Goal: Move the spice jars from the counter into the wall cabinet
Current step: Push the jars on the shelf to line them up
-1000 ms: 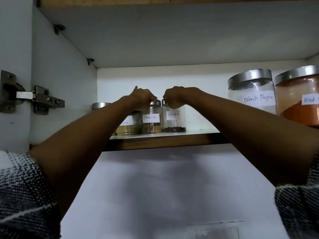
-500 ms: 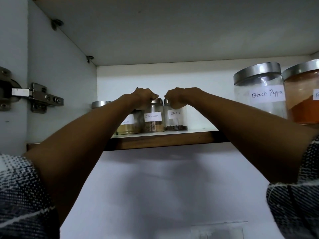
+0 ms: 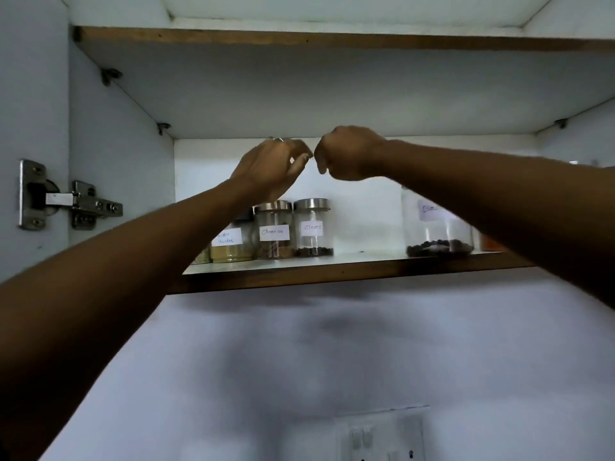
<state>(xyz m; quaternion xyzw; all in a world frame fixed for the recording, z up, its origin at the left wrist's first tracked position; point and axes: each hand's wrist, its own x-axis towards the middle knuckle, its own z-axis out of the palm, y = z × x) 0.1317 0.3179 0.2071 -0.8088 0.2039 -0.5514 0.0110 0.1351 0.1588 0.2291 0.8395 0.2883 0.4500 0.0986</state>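
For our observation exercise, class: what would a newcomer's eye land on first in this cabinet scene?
First, two bare hands, the left hand and right hand, raised close together above the shelf, holding nothing. Below them stand the Cinnamon jar and Cloves jar, side by side with steel lids. A metal hinge stands out on the left cabinet wall.

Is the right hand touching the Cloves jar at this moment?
Apart. The head view shows the right hand raised well above the Cloves jar, with bare white cabinet back wall visible between its curled fingers and the jar's metal lid.
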